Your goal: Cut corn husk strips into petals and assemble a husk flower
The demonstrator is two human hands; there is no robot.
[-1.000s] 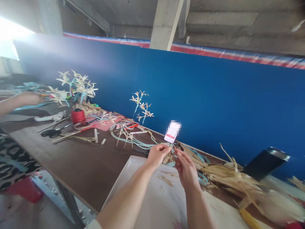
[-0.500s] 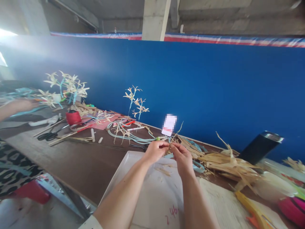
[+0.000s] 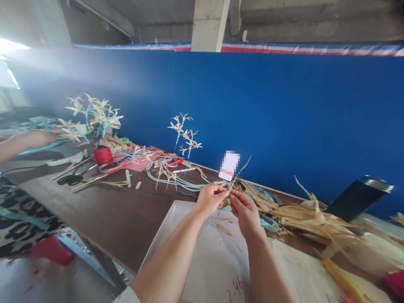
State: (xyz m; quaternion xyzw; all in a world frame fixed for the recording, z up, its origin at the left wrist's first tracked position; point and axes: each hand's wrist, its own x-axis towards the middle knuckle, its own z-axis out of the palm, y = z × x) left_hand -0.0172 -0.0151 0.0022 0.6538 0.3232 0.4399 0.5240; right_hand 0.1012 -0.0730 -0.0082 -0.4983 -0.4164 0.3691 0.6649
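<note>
My left hand (image 3: 211, 201) and my right hand (image 3: 248, 211) meet above the white box lid (image 3: 205, 256), fingertips pinched close together. Between them is a thin dried husk strip (image 3: 232, 184), its upper end slanting up to the right and a wispy end hanging below. The exact grip is small and partly covered by the fingers. Just behind the hands, a phone (image 3: 229, 166) with a blurred screen leans by the blue panel. Loose husk scraps (image 3: 223, 228) lie on the lid. Beside my right hand spreads a pile of dried husks (image 3: 303, 219) with pale blue strips (image 3: 269, 223).
Scissors (image 3: 67, 179), a red spool (image 3: 102, 155), a glue gun (image 3: 67, 159) and pale blue tubing (image 3: 186, 183) lie leftward. Husk flowers (image 3: 181, 126) stand by the blue panel (image 3: 284, 105). A black flask (image 3: 360, 198) leans right. Another person's hand (image 3: 34, 139) is far left.
The view has turned slightly left, so things sit farther right. My fingers have shifted on the husk strip, and more of it shows between and below them.
</note>
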